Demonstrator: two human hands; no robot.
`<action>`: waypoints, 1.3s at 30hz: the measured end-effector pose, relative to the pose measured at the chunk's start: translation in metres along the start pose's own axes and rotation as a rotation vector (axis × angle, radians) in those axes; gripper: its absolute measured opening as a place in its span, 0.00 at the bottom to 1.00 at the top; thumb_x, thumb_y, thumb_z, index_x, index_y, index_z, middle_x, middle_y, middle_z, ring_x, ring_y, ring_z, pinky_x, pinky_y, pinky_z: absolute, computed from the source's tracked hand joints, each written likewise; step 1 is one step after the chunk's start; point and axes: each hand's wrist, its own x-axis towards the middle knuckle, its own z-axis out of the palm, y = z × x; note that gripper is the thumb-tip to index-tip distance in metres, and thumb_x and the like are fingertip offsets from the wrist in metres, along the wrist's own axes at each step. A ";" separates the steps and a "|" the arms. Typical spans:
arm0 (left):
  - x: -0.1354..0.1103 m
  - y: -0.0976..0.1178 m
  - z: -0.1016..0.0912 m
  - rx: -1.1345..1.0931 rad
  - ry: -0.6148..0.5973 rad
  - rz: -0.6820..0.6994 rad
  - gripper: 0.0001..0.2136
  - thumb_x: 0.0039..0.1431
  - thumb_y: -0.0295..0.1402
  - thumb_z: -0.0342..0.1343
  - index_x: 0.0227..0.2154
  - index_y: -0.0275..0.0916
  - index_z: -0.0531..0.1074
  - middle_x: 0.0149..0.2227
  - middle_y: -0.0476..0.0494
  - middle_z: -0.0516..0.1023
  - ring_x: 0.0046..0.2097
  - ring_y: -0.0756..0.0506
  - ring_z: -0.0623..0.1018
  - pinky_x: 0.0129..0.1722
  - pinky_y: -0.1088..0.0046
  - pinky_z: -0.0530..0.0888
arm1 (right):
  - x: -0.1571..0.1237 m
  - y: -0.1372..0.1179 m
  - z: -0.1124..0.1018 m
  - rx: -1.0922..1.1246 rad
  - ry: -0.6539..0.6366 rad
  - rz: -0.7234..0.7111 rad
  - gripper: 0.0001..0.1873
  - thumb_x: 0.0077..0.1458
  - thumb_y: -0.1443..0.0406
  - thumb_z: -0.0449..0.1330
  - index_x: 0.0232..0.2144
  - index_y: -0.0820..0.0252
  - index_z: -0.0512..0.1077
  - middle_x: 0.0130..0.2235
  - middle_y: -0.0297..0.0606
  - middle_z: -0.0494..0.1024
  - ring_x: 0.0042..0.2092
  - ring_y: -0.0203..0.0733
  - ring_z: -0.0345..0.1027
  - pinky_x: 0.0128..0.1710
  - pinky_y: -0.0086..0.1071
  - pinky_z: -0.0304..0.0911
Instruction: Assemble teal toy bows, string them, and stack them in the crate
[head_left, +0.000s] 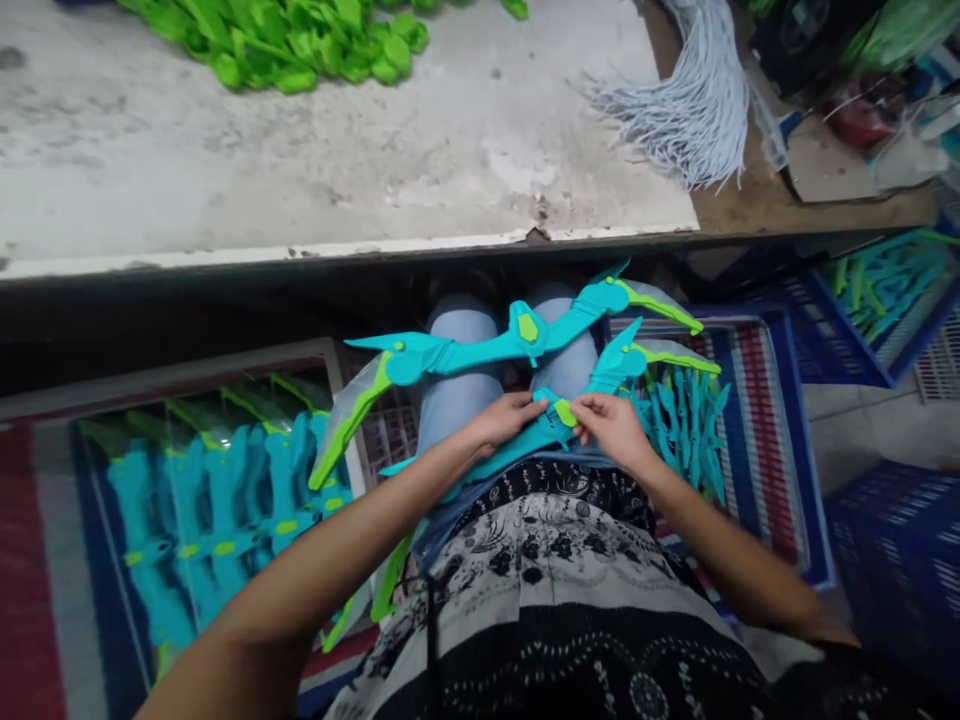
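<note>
Two teal plastic toy bows with lime-green tips lie across my lap. The far bow (480,350) rests on my knees, untouched. The near bow (600,375) lies closer to my body. My left hand (506,420) grips its middle, fingers closed on the teal handle. My right hand (611,425) pinches a small lime-green piece (564,411) sitting on that bow's centre. Both hands meet at the bow's middle.
A worn white table (337,150) stands in front with a heap of green plastic parts (300,40) and a bundle of white strings (690,100). Left of me lies a bagged stack of finished bows (217,510). Loose teal parts (686,420) and blue crates (877,300) stand to my right.
</note>
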 end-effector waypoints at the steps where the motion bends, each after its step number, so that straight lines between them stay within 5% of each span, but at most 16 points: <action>1: 0.000 0.001 0.001 -0.007 0.007 -0.012 0.20 0.48 0.49 0.65 0.32 0.36 0.75 0.31 0.44 0.81 0.34 0.46 0.77 0.38 0.68 0.73 | -0.004 0.010 0.004 0.020 0.047 0.009 0.21 0.45 0.47 0.63 0.28 0.59 0.71 0.19 0.30 0.71 0.19 0.33 0.62 0.20 0.28 0.60; 8: -0.001 -0.001 0.005 0.066 0.089 0.005 0.22 0.50 0.54 0.61 0.28 0.36 0.72 0.22 0.52 0.73 0.27 0.50 0.70 0.30 0.72 0.67 | -0.008 0.027 0.030 -0.196 0.236 -0.103 0.11 0.55 0.58 0.57 0.31 0.57 0.74 0.26 0.35 0.75 0.29 0.40 0.70 0.29 0.30 0.65; 16: 0.003 -0.011 0.004 0.083 0.028 0.088 0.30 0.41 0.59 0.64 0.33 0.34 0.74 0.32 0.45 0.78 0.37 0.45 0.75 0.40 0.69 0.71 | -0.010 0.031 0.033 -0.513 0.409 -0.424 0.09 0.58 0.63 0.56 0.28 0.58 0.74 0.38 0.42 0.73 0.42 0.44 0.69 0.45 0.36 0.66; 24: 0.004 -0.019 0.006 0.185 0.082 0.205 0.26 0.43 0.55 0.63 0.31 0.33 0.73 0.32 0.45 0.77 0.36 0.45 0.74 0.37 0.69 0.70 | -0.013 0.038 0.031 -0.650 0.322 -0.400 0.08 0.60 0.64 0.56 0.31 0.59 0.73 0.34 0.39 0.75 0.37 0.41 0.69 0.40 0.32 0.63; 28: 0.007 -0.021 0.006 0.246 0.089 0.206 0.23 0.47 0.52 0.60 0.31 0.33 0.73 0.31 0.45 0.76 0.36 0.44 0.73 0.36 0.69 0.70 | -0.009 0.030 0.018 -0.653 0.202 -0.267 0.07 0.55 0.63 0.63 0.37 0.58 0.74 0.29 0.34 0.76 0.33 0.39 0.70 0.35 0.30 0.62; 33: 0.009 -0.019 0.008 0.380 0.169 0.244 0.19 0.48 0.49 0.57 0.28 0.35 0.71 0.28 0.46 0.75 0.34 0.45 0.72 0.33 0.71 0.67 | 0.005 0.020 0.006 -0.506 -0.036 0.021 0.41 0.52 0.61 0.67 0.65 0.60 0.56 0.19 0.25 0.71 0.20 0.36 0.65 0.24 0.29 0.61; 39: 0.006 -0.018 0.006 0.348 0.157 0.234 0.20 0.47 0.50 0.57 0.29 0.34 0.71 0.26 0.49 0.73 0.30 0.48 0.70 0.31 0.73 0.67 | 0.015 0.014 0.011 -0.134 -0.232 0.254 0.34 0.58 0.66 0.63 0.64 0.61 0.58 0.15 0.24 0.70 0.14 0.33 0.63 0.13 0.22 0.58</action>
